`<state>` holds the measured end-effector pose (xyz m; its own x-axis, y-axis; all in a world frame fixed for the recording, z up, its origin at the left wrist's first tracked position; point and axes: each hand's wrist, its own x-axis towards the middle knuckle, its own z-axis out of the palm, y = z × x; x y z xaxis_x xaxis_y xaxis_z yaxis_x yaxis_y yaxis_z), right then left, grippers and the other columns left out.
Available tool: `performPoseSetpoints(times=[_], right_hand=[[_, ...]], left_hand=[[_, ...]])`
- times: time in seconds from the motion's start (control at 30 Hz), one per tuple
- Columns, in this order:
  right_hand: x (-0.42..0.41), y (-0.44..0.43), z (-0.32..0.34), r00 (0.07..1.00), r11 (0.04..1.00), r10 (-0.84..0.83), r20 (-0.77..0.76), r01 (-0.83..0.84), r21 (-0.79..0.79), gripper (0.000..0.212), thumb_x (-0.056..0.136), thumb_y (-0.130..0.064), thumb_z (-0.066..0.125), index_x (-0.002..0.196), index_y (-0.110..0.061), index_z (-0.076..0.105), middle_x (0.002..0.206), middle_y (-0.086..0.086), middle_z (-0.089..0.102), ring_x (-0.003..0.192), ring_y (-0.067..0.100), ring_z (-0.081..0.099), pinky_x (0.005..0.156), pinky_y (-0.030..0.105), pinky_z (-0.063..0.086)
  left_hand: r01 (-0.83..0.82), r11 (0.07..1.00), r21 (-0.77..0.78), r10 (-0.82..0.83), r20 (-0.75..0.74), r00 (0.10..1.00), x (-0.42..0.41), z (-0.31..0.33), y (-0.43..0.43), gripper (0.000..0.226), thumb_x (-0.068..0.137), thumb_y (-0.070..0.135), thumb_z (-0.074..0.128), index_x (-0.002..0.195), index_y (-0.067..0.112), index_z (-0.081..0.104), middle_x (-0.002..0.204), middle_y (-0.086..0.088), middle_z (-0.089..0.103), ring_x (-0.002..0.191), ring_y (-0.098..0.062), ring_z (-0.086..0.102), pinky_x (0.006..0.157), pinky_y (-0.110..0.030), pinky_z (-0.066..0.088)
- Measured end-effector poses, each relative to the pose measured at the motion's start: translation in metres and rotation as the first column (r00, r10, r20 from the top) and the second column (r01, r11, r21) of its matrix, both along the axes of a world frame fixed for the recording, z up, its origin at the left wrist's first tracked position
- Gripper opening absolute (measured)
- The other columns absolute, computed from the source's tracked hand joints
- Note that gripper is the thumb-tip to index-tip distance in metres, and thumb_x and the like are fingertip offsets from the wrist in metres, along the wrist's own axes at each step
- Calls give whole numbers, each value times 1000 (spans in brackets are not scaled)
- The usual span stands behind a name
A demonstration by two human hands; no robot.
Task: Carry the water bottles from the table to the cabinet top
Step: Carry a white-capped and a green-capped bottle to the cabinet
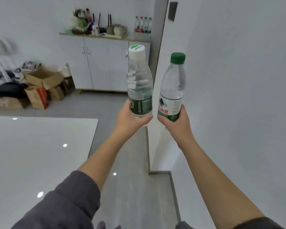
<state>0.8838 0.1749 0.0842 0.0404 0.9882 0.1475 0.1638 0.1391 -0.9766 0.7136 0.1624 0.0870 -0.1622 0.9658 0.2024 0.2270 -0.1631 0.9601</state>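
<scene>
My left hand (130, 119) grips the lower part of a clear water bottle with a white cap (139, 80) and a dark green label. In my right hand (177, 124) is a second water bottle with a green cap (172, 86) and a white and green label. Both bottles are held upright in front of me, side by side and a little apart. Across the room stands the white cabinet (106, 63), and on the right end of its top is a row of several water bottles (143, 25). The glossy white table (40, 154) lies at my lower left.
The cabinet top's left and middle hold cluttered bags, pots and dark utensils (92, 23). Cardboard boxes (43, 83) and dark bags are piled on the floor at the left. A white wall corner (157, 96) juts out just behind the bottles. Grey floor runs between table and wall.
</scene>
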Motion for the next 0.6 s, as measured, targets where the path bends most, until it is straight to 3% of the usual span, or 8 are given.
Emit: performPoseSetpoints(times=[0.13, 0.3, 0.43, 0.6], right_hand=[[-8, 20, 58, 996, 993, -20, -83, 30, 115, 54, 76, -8, 80, 121, -23, 55, 110, -10, 69, 98, 5, 67, 83, 31, 56], [-14, 36, 116, 989, 981, 23, -144, 5, 195, 54, 76, -5, 80, 121, -23, 57, 113, -6, 71, 100, 9, 68, 74, 23, 53], [-22, 39, 144, 986, 977, 55, -158, -21, 210, 51, 76, -3, 80, 118, -24, 59, 108, -6, 72, 93, 7, 69, 63, 20, 52], [-37, 43, 159, 984, 975, 54, -168, -15, 224, 55, 73, -1, 82, 120, -20, 60, 108, -3, 73, 99, 16, 70, 71, 27, 53]], left_hand=[[27, 994, 102, -31, 44, 999, -10, 60, 24, 52, 69, 17, 86, 105, 37, 54, 104, 13, 69, 96, -2, 67, 80, -19, 51], [56, 979, 197, -73, 79, 994, -26, 117, 40, 53, 73, 14, 84, 112, 33, 54, 106, 10, 69, 93, -2, 67, 71, -14, 51], [37, 971, 235, -64, 107, 992, -38, 142, 50, 54, 71, 15, 85, 114, 30, 57, 105, 8, 71, 98, -10, 68, 83, -29, 53], [52, 960, 277, -86, 111, 990, -52, 161, 52, 51, 71, 9, 84, 104, 38, 57, 100, 12, 72, 95, -7, 68, 77, -26, 52]])
